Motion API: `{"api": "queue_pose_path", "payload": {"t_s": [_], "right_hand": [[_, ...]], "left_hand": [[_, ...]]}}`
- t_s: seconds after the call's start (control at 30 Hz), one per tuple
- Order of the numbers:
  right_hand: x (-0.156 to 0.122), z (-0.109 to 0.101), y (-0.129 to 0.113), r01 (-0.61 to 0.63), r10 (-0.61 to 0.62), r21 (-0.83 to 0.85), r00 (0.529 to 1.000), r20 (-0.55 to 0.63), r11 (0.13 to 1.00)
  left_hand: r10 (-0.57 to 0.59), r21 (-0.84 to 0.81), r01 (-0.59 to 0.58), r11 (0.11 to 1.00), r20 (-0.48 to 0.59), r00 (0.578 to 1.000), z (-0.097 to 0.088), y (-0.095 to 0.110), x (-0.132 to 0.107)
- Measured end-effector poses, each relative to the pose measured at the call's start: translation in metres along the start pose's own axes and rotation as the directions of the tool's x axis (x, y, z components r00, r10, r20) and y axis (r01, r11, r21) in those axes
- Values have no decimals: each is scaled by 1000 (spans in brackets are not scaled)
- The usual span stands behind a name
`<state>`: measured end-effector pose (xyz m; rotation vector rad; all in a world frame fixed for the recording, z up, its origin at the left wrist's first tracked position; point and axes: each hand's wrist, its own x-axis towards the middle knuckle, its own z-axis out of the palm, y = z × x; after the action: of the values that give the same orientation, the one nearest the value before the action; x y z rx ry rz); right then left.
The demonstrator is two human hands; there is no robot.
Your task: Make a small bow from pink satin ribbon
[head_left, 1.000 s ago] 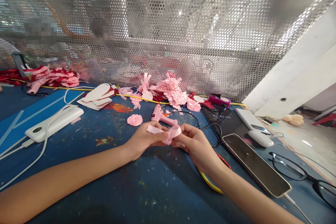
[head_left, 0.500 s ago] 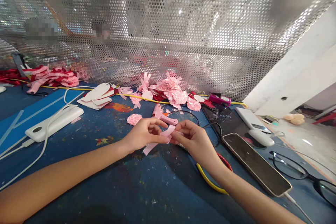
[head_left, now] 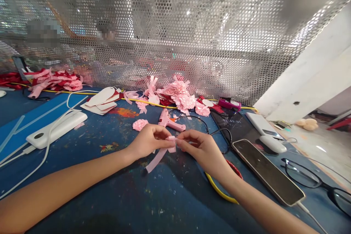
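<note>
A pale pink ribbon [head_left: 157, 160] is pinched in my left hand [head_left: 148, 140], its loose end trailing down to the left. My right hand [head_left: 197, 144] closes its thumb and fingers on the other side of the ribbon, where it is folded into a small loop between both hands. Just beyond my fingers lies a pink glue gun [head_left: 170, 121] with a dark cord. A round pink ruffled ribbon flower [head_left: 140, 124] rests on the table behind my left hand.
A heap of pink ribbon pieces [head_left: 178, 93] lies against the perforated metal screen [head_left: 170, 25]. White cut-outs [head_left: 101, 99] and a white power strip [head_left: 57, 128] are to the left. A phone [head_left: 267, 170], eyeglasses [head_left: 304, 173] and yellow-handled pliers [head_left: 219, 189] lie to the right.
The ribbon between my fingertips has gone from a raised open curve to a tighter small fold. Its loose tail hangs longer and lower left. My hands have shifted only slightly.
</note>
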<state>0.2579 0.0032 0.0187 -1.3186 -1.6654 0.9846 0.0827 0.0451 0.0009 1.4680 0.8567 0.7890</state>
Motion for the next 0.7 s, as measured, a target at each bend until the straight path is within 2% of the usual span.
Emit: {"api": "queue_pose_path", "payload": {"t_s": [0.1, 0.2, 0.3, 0.4, 0.5, 0.6, 0.7], "right_hand": [[2, 0, 1, -22, 23, 59, 1000, -12, 998], [5, -3, 4, -27, 30, 71, 999, -36, 997], [6, -7, 5, -19, 16, -35, 998, -63, 999], [3, -10, 0, 86, -105, -203, 991, -86, 975], [-2, -8, -7, 218, -231, -338, 973, 1, 916], [-6, -3, -9, 210, -179, -342, 976, 121, 916], [-6, -1, -6, 146, -119, -294, 987, 109, 945]], "left_hand": [[71, 73, -68, 995, -35, 997, 0, 0, -2], [105, 79, -103, 992, -30, 994, 0, 1, -3], [68, 48, -68, 997, 5, 998, 1, 1, -4], [52, 48, -52, 997, 9, 999, 2, 1, -4], [79, 99, -79, 992, 5, 997, 5, 1, -6], [102, 139, -105, 985, 29, 994, 8, 1, -9], [94, 143, -98, 985, 34, 995, 9, 1, -11]]}}
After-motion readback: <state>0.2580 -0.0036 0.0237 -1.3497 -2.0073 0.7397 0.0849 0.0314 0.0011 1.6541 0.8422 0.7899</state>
